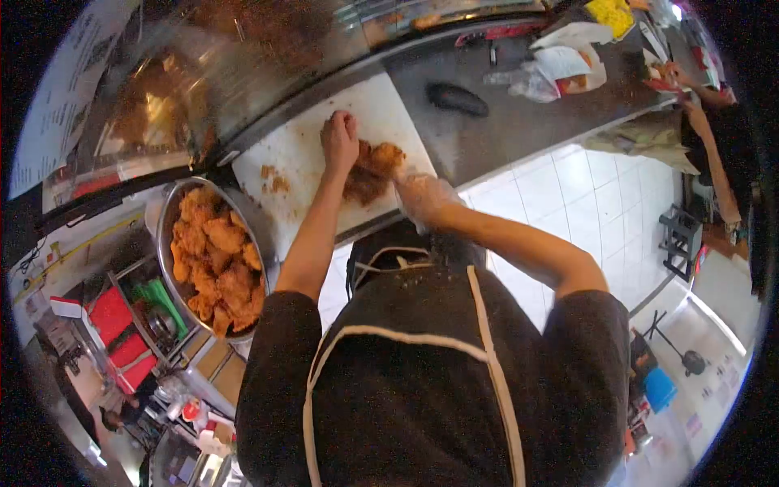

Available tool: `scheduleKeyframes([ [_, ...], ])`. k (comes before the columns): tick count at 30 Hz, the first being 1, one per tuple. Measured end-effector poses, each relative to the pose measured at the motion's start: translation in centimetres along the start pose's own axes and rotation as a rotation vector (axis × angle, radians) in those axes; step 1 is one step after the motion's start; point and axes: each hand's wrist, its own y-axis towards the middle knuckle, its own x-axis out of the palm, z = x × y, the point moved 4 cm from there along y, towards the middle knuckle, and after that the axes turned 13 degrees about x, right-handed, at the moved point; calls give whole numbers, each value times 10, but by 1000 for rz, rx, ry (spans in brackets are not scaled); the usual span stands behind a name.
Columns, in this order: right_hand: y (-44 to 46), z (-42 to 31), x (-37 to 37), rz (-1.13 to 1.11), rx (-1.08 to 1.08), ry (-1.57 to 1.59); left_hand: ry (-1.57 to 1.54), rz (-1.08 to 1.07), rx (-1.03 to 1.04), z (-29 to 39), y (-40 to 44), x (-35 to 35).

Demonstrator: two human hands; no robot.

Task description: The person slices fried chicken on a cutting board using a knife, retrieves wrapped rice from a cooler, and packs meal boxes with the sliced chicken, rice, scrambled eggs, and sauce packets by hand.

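a smooth gray counter [479,146] bears a flat white board [393,105], beside an oval metal basin [165,247] of craggy fried pieces [219,260]. crusty brown chicken [373,172] lies on the board, between the tightly curled left hand [340,144] and filmy-gloved right hand [425,200], its grip unclear.

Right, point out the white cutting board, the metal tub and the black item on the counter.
White cutting board [379,104], head view, bare upper part.
Metal tub [163,243], head view, left rim.
Black item [457,99], head view, middle.
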Motion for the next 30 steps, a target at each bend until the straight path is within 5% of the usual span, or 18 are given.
scheduleKeyframes([
  [6,-4,10,-8,95,-61,-50,-88,116,-62,25,48,-16],
  [8,28,27,19,0,-16,167,165,-47,-40,20,30,6],
  [11,35,20,43,250,-262,-165,64,-112,-82,2,13,14],
  [14,12,27,-12,-59,-112,-38,-7,-43,-108,16,49,9],
  [16,4,32,-31,261,-178,178,-21,20,-153,15,42,6],
  [18,19,28,-29,126,-59,178,43,-119,-175,-3,14,41],
  [20,47,20,-21,122,-100,-122,66,-120,-249,11,14,16],
  [21,33,25,-28,63,-37,83,143,-62,-199,14,17,3],
  [24,7,25,-63,90,-160,27,213,105,-216,34,42,-36],
  [30,36,48,-74,210,-153,-31,-276,355,-466,110,-12,-144],
])
